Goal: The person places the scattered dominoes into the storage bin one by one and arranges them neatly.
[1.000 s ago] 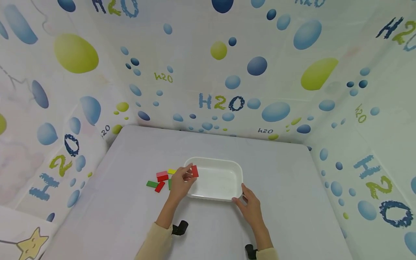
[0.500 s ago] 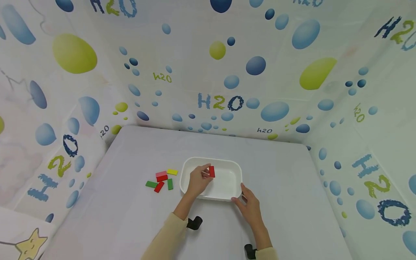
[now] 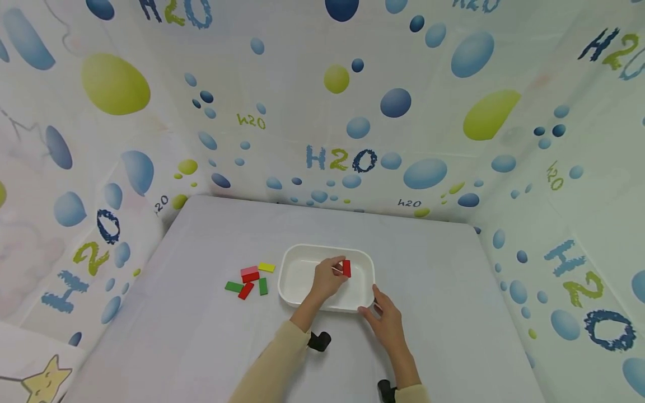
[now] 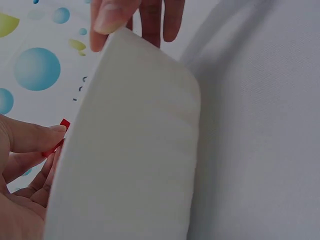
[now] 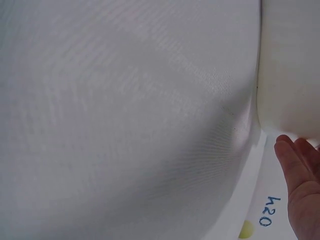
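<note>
My left hand [image 3: 326,281] pinches a small red rectangular block [image 3: 346,268] between thumb and fingers, over the right half of a white tray [image 3: 296,274]. In the left wrist view the same red block [image 4: 65,123] sticks out past the thumb, beyond the tray wall [image 4: 130,130]. My right hand [image 3: 388,324] grips the tray at its near right corner, thumb on the near side and fingers on the right side. In the right wrist view only part of the right hand [image 5: 305,185] shows beside the tray's outer wall [image 5: 290,70].
Left of the tray several small blocks lie on the white table [image 3: 166,313]: pink [image 3: 249,271], red [image 3: 250,277], another red [image 3: 246,291], green [image 3: 234,286], another green [image 3: 263,286] and yellow [image 3: 266,267]. A patterned cloth wall [image 3: 282,140] stands behind the table.
My left hand has carried the red block rightward from the tray's left edge to over its right half, uncovering the yellow and green blocks. The right hand keeps its place at the corner.
</note>
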Motion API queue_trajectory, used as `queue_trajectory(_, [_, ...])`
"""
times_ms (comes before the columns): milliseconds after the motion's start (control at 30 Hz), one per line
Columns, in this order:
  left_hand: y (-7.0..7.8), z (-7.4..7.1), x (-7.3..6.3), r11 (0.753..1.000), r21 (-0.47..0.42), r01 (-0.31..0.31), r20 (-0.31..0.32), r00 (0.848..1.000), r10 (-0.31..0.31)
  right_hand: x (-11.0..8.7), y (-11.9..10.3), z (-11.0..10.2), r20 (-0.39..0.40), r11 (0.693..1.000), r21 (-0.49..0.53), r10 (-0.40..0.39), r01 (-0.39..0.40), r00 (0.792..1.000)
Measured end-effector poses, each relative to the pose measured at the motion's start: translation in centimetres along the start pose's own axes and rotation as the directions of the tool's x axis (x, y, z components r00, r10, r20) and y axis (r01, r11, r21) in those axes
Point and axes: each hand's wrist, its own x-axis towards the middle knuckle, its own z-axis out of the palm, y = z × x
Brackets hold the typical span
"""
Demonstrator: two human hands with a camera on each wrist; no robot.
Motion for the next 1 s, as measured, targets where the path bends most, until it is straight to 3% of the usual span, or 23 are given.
queue_trajectory(233, [-0.2, 1.5, 0.4, 0.994, 0.109, 0.007, 0.045, 0.999, -0.012, 0.1, 0.1, 0.1, -0.011, 1.0, 0.017, -0.004, 0.004, 1.0])
queue_trajectory(533, [-0.2, 2.5, 0.2, 0.984, 0.177, 0.006, 0.073, 0.997, -0.019, 0.1, 0.0, 0.1, -0.017, 1.0, 0.019, -0.021, 0.021, 1.0])
queue_trajectory(867, [-0.7, 3.3, 0.2, 0.981, 0.191, 0.044, 0.122, 0.99, -0.068, 0.0, 0.1, 0.2, -0.011, 0.999, 0.043, 0.001, -0.001, 1.0])
queue_trajectory(1000, [-0.8, 3.6, 0.3, 0.98, 0.199, 0.028, 0.151, 0.987, -0.058, -0.1, 0.3, 0.3, -0.023, 0.998, 0.056, -0.018, 0.019, 1.0])
